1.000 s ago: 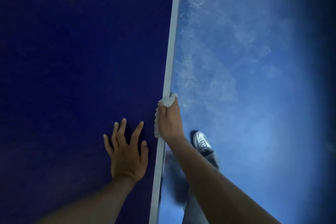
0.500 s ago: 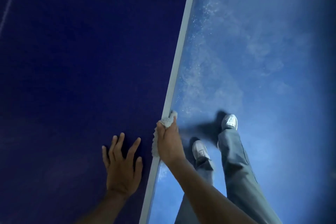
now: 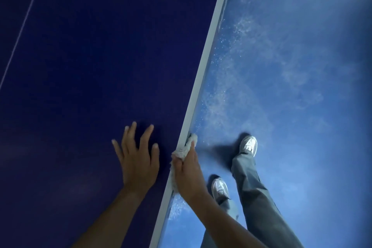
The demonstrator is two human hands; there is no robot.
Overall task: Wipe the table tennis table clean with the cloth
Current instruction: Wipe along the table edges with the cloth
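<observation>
**Ana:** Where is the cloth?

**Ben:** Start at the left. The left hand (image 3: 136, 159) lies flat on the dark blue table tennis table (image 3: 90, 66), near its right edge. Its fingers are spread wide and it holds nothing. Just right of it runs the white edge (image 3: 203, 66) of the table. The cloth (image 3: 184, 150) is a small pale bunch pressed on that edge. The right hand (image 3: 187, 173) is curled round it, thumb on the table-top side. A bit of cloth pokes out past the fingertips, and a bit hangs out below the thumb.

**Ana:** What is hard to see?

**Ben:** Most of the cloth is tucked inside the hand. Both arms are cut off at the bottom. Right of the table is the blue floor (image 3: 302, 86) with pale dusty patches. The near shoe (image 3: 220, 187) is partly hidden behind the right arm. The far shoe (image 3: 248, 145) shows whole, below grey trouser legs (image 3: 253, 197).

**Ana:** What is different from before?

**Ben:** A thin white line (image 3: 24, 24) now crosses the table's far left; 1 second ago it did not show. The table's edge leans more to the right. Back then only 1 shoe showed; now there are 2. Both hands keep the same hold.
</observation>
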